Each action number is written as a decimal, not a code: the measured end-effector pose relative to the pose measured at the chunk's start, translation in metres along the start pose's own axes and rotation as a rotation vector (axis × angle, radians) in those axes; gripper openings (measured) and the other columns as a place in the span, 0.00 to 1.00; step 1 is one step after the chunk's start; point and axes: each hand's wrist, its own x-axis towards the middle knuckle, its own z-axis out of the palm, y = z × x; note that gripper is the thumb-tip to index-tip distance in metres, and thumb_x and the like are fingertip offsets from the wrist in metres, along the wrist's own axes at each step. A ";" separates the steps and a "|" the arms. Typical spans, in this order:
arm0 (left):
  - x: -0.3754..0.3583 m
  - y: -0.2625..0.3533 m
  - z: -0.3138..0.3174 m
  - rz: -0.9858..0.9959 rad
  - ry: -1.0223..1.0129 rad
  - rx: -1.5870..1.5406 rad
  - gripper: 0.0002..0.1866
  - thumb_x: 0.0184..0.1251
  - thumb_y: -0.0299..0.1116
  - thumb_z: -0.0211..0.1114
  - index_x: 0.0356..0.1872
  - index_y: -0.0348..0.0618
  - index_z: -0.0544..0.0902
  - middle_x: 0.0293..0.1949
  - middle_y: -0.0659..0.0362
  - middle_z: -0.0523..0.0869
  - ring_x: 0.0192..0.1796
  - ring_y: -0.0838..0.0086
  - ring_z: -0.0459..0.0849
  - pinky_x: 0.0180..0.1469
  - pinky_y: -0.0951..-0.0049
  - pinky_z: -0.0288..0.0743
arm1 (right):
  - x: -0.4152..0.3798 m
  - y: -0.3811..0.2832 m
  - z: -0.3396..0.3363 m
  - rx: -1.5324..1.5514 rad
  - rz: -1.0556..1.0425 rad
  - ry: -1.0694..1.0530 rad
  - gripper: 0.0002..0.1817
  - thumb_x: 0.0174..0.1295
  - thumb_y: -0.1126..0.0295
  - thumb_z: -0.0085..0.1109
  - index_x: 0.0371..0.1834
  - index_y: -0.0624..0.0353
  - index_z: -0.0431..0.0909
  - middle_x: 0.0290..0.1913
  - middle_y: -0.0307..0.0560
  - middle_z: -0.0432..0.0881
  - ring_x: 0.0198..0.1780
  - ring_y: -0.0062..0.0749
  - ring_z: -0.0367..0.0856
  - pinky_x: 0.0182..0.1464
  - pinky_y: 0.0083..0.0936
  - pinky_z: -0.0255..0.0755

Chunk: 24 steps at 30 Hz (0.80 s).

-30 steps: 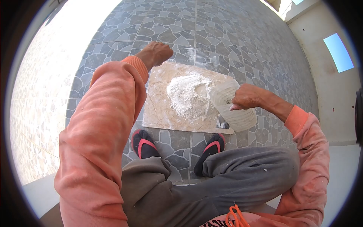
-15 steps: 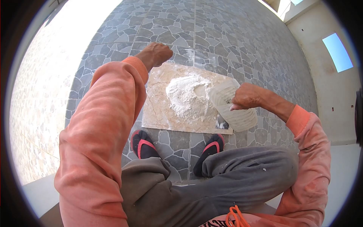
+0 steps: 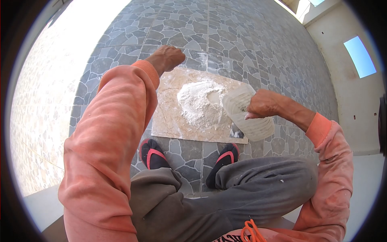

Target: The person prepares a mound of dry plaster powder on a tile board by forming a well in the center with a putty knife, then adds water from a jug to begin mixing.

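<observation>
A mound of white powder (image 3: 201, 103) lies on a beige marble-patterned slab (image 3: 167, 117) in front of my feet, with a shallow hollow near its upper right. My right hand (image 3: 262, 104) grips a translucent, ridged plastic container (image 3: 256, 128), which is tilted over the slab's right edge beside the powder. Beyond the slab's upper left corner, my left hand (image 3: 169, 57) is closed and raised; its fingers are curled and whatever they may hold is hidden.
Patterned grey stone tiles (image 3: 177, 24) surround the slab. My feet, in black and red footwear (image 3: 155, 155), are at its near edge. Bright sunlight covers the floor at the left. A pale wall (image 3: 330, 52) with a window opening stands at the right.
Both hands are almost where they were; my left hand has shifted very slightly to the right. The container is still held, its tilt barely altered.
</observation>
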 end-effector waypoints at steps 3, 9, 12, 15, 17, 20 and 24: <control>0.001 -0.001 0.001 0.000 -0.001 -0.007 0.10 0.58 0.18 0.66 0.41 0.39 0.82 0.39 0.50 0.88 0.47 0.59 0.87 0.47 0.62 0.83 | 0.000 0.000 0.000 -0.003 -0.006 0.005 0.24 0.65 0.49 0.57 0.24 0.60 0.82 0.24 0.52 0.83 0.30 0.51 0.83 0.34 0.41 0.75; -0.004 0.004 -0.006 -0.007 -0.011 0.005 0.09 0.59 0.18 0.65 0.40 0.39 0.84 0.40 0.51 0.88 0.48 0.59 0.87 0.47 0.63 0.83 | -0.001 -0.001 0.001 0.017 -0.003 0.017 0.24 0.65 0.49 0.57 0.23 0.60 0.81 0.23 0.53 0.82 0.30 0.52 0.83 0.33 0.42 0.75; -0.010 0.007 -0.009 -0.010 -0.011 0.021 0.08 0.62 0.19 0.64 0.38 0.41 0.88 0.44 0.52 0.89 0.50 0.59 0.88 0.48 0.64 0.83 | -0.005 0.002 0.006 0.027 0.019 0.034 0.25 0.66 0.48 0.55 0.22 0.59 0.80 0.22 0.53 0.82 0.30 0.52 0.82 0.34 0.42 0.74; -0.012 0.008 -0.009 -0.009 -0.016 0.020 0.08 0.62 0.19 0.64 0.38 0.42 0.88 0.44 0.52 0.89 0.50 0.60 0.87 0.49 0.64 0.83 | -0.012 0.006 0.013 0.025 0.062 0.032 0.27 0.67 0.47 0.53 0.22 0.59 0.80 0.23 0.53 0.82 0.31 0.53 0.82 0.35 0.43 0.74; -0.010 0.007 -0.007 -0.004 -0.016 0.015 0.08 0.62 0.19 0.64 0.38 0.42 0.88 0.44 0.53 0.89 0.51 0.60 0.87 0.49 0.64 0.83 | -0.017 0.008 0.014 0.021 0.079 0.036 0.27 0.67 0.46 0.51 0.23 0.60 0.80 0.25 0.54 0.82 0.32 0.55 0.82 0.35 0.44 0.75; -0.007 0.004 0.000 0.016 -0.011 -0.004 0.11 0.58 0.19 0.67 0.42 0.39 0.81 0.38 0.52 0.88 0.47 0.60 0.87 0.46 0.63 0.82 | -0.022 0.011 0.016 0.015 0.097 0.065 0.28 0.68 0.45 0.50 0.23 0.60 0.80 0.24 0.54 0.82 0.32 0.55 0.82 0.35 0.44 0.75; -0.007 0.007 -0.003 0.008 -0.024 0.011 0.11 0.58 0.19 0.67 0.42 0.40 0.81 0.38 0.52 0.88 0.47 0.60 0.87 0.45 0.63 0.82 | -0.027 0.016 0.017 0.015 0.114 0.058 0.29 0.68 0.44 0.50 0.23 0.60 0.80 0.25 0.54 0.82 0.31 0.55 0.82 0.34 0.44 0.76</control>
